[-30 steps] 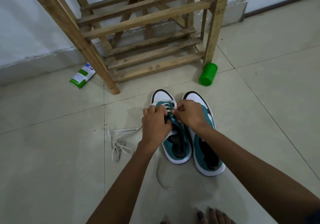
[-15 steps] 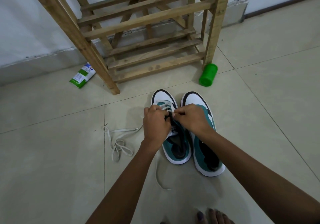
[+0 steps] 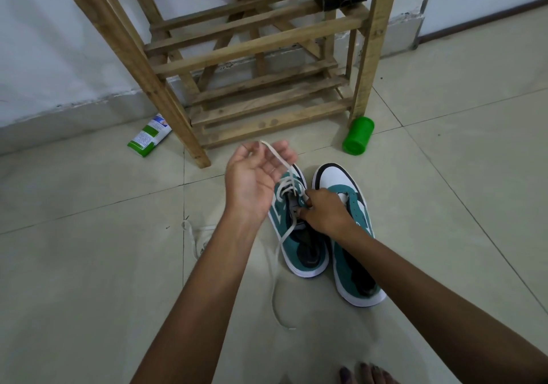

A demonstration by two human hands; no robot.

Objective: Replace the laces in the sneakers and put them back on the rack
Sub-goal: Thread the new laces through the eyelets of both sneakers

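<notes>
We see the white lace (image 3: 277, 158) half threaded in the left sneaker (image 3: 299, 235) on the floor, right sneaker (image 3: 353, 235) touching it. Left hand (image 3: 255, 176) pinches the lace end, palm up; right hand (image 3: 326, 211) presses the eyelets, grip unclear. Spare lace (image 3: 192, 235) partly behind the left forearm; wooden rack (image 3: 261, 45), green cup (image 3: 358, 136), green tube (image 3: 148, 137) beyond.

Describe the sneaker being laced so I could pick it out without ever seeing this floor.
Start at the wooden shoe rack against the wall. Two teal-and-white sneakers stand side by side on the tiles in front of it. It is the left sneaker, the one with a white lace rising to the raised left hand; the right sneaker shows no lace.
</notes>
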